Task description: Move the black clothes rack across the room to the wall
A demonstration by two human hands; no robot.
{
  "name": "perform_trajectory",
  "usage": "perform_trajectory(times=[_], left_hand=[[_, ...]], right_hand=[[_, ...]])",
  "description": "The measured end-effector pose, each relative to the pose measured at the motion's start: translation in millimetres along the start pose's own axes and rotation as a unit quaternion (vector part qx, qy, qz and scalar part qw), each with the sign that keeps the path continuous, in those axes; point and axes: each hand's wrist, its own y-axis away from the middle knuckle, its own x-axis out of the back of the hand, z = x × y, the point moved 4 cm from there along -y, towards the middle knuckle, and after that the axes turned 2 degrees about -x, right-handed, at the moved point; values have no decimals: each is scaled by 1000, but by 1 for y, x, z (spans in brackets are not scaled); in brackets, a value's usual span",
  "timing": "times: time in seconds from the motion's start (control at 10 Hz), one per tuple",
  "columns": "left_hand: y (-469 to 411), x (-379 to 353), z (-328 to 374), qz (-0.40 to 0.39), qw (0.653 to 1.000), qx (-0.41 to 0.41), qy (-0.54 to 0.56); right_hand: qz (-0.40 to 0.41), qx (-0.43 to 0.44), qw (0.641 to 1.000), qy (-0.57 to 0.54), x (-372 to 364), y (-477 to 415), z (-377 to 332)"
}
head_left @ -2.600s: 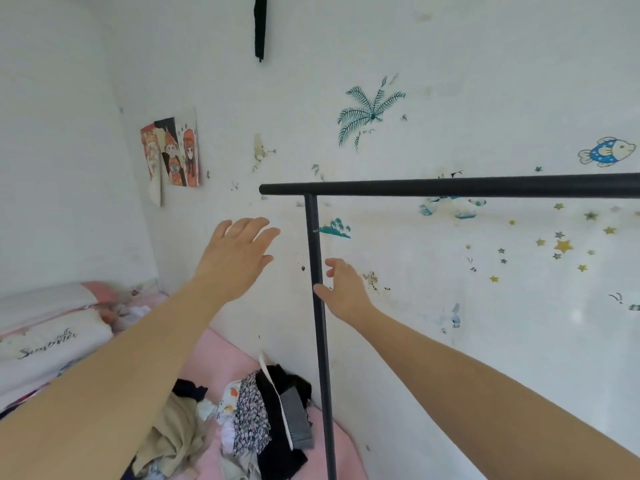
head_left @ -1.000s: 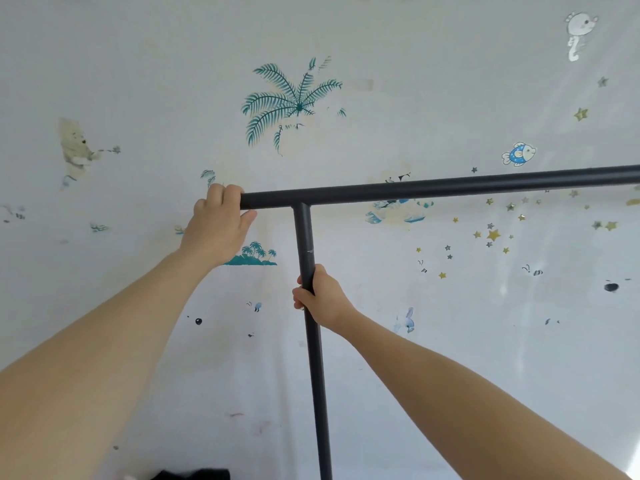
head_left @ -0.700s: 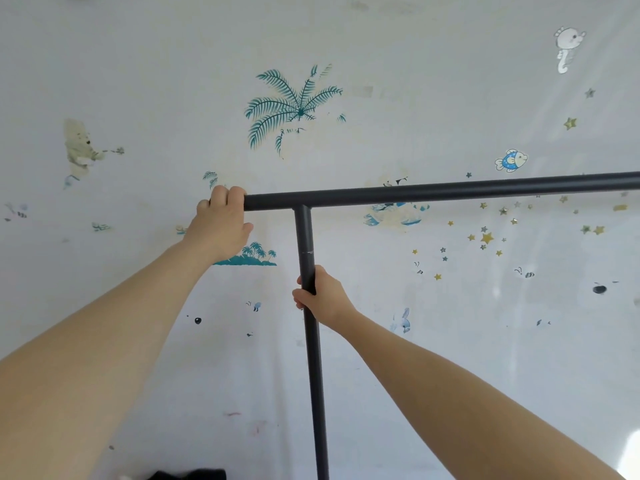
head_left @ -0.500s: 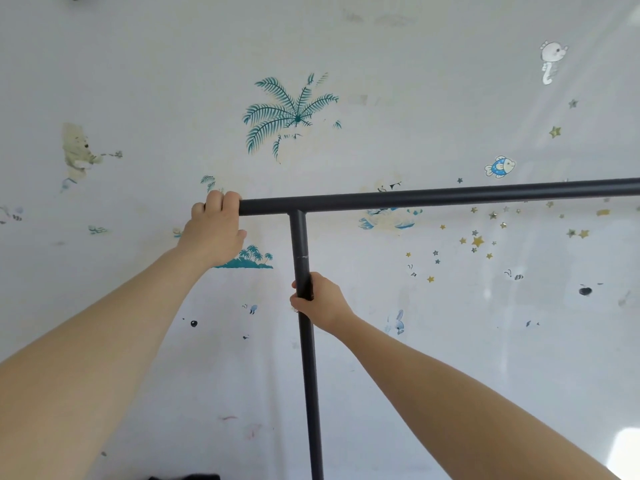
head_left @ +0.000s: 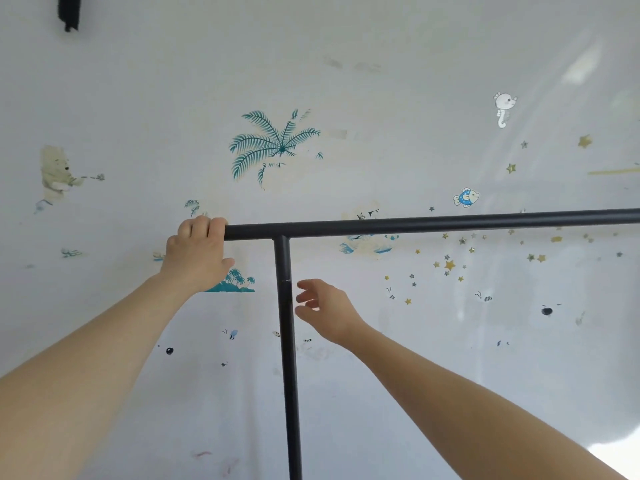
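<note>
The black clothes rack [head_left: 415, 225] stands close in front of the white wall [head_left: 346, 64], its top bar running out of the right edge and its upright post [head_left: 287, 358] dropping out of the bottom. My left hand [head_left: 194, 254] is curled over the left end of the top bar. Just right of the post, my right hand [head_left: 325, 308] hangs with its fingers spread, a small gap between them and the post. The rack's feet are out of view.
The wall carries stickers: a teal palm [head_left: 273, 147], a bear [head_left: 55, 174], a blue fish [head_left: 467, 197], a seahorse [head_left: 504, 109] and several gold stars. A black strip [head_left: 69, 12] hangs at the top left.
My right hand has let go of the upright post and opened beside it. My left hand still holds the bar's end. The view has tilted slightly.
</note>
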Motion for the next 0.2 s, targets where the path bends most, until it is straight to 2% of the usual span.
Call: perform_trajectory(times=[0.1, 0.2], left_hand=[[1, 4, -3, 29, 999, -23, -10], [6, 4, -3, 47, 997, -52, -16]], right_hand=[[21, 42, 999, 26, 20, 3, -11], [53, 58, 997, -27, 43, 8, -25]])
